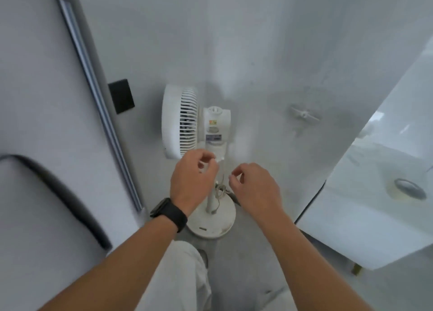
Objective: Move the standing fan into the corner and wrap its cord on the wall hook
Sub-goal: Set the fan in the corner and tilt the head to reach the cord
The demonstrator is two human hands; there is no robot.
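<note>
Fan (180,120) stands upright on the grey floor (253,259), close against the pale wall (234,41), its round grille head turned toward the left and its motor housing facing the camera. Its round base (210,221) rests flat on the floor, with the thin pole (212,200) rising from the middle. A loose bundle of cord (220,190) hangs against the pole just above the base.

Both hands are held in front of the pole, below the fan head. The left hand (192,181) has its fingers curled in a pinching grip on a thin white piece at the top of the cord; a dark watch (169,213) sits on that wrist. The right hand (254,188) is just to the right of the pole, thumb and forefinger pinched together on what looks like a thin strand; the blur makes it hard to tell exactly what it grips.

On the wall to the right of the fan, well apart from it, is a small white hook (304,114). A black plate (121,96) is fixed to the wall left of the fan, beside a long metal rail (98,102). A white basin (379,193) with a round drain (410,188) fills the right side.
</note>
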